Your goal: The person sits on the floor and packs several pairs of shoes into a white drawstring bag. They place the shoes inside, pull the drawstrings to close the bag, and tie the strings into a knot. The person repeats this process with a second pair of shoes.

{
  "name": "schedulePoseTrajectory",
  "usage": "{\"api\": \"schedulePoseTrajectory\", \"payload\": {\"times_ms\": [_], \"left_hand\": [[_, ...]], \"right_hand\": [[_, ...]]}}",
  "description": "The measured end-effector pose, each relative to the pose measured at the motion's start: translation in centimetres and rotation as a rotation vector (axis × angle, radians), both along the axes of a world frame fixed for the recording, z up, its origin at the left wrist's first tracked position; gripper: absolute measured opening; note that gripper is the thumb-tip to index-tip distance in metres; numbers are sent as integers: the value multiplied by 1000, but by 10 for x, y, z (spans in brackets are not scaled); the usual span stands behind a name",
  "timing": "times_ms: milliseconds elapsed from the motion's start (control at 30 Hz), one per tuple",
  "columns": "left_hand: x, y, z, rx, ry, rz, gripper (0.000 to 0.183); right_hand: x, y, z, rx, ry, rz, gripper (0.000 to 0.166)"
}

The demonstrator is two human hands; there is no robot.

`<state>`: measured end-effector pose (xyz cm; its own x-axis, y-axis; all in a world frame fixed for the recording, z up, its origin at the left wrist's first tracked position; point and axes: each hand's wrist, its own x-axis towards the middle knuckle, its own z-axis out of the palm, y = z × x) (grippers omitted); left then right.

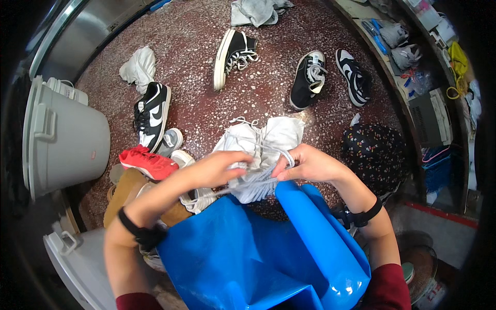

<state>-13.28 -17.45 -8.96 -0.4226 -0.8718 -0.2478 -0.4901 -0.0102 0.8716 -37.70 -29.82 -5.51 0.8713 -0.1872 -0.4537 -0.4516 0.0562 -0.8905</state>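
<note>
A pale fabric bundle (pixel 252 135) with grey-white cords (pixel 271 147) lies on the floor just in front of me. My right hand (pixel 300 164) pinches the cord between thumb and fingers at the bundle's right side. My left hand (pixel 223 166), slightly blurred, is over the bundle's left side with its fingers spread; whether a strand touches them is unclear. Strands of cord run between and below the hands. A shiny blue waterproof apron (pixel 240 255) covers my lap, its right part folded into a thick roll below my right hand.
Black high-top sneakers (pixel 234 54) and black-and-white sneakers (pixel 155 112) stand or lie about the speckled floor. A red shoe (pixel 149 162) and tan boots (pixel 124 190) crowd the left. Grey tubs (pixel 69 135) flank that side. A patterned, dark cloth-covered stool (pixel 372 155) and shelves (pixel 403 100) are right.
</note>
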Motion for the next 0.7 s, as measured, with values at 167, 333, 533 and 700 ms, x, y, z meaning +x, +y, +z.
{"api": "schedulePoseTrajectory", "payload": {"times_ms": [167, 333, 533, 700], "left_hand": [[-48, -34, -44, 383, 506, 134, 33], [-45, -42, -50, 235, 433, 352, 21], [-39, -50, -39, 381, 449, 248, 25], [-29, -55, -52, 526, 563, 127, 27]], "right_hand": [[-4, 7, -4, -463, -17, -28, 9], [-4, 18, -32, -1022, -244, -67, 7], [7, 18, -38, -924, -290, -253, 14], [10, 15, -45, -823, -286, -354, 18]]}}
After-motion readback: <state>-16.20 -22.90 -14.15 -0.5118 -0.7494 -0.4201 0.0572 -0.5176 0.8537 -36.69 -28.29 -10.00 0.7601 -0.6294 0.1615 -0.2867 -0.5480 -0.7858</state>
